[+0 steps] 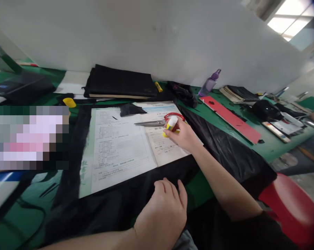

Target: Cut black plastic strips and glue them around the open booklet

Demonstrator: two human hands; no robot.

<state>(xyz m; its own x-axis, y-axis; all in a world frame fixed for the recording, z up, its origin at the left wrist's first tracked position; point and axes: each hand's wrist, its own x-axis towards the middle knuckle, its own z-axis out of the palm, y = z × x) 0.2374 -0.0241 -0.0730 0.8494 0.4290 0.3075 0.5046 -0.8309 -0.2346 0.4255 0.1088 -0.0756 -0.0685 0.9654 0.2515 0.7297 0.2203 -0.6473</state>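
Observation:
My right hand (181,135) is closed around a glue stick (169,127) with a white top and a yellow and blue body, over the right page of an open book (120,149). Close behind it, scissors (151,123) with a red handle lie across the pages, blades to the left. A scrap of black sheet (132,109) rests at the book's top edge. Under the book spreads a larger black sheet (102,211). My left hand (163,206) is near the front edge of that sheet, fingers loosely bent and somewhat apart, with nothing visible in it.
A black-covered book (121,81) lies at the back, with a small yellow item (159,86) beside it. A yellow cap (69,102) lies left. At right are a purple bottle (209,83), a red strip (231,119) and a phone (276,132). A red stool (294,208) stands below.

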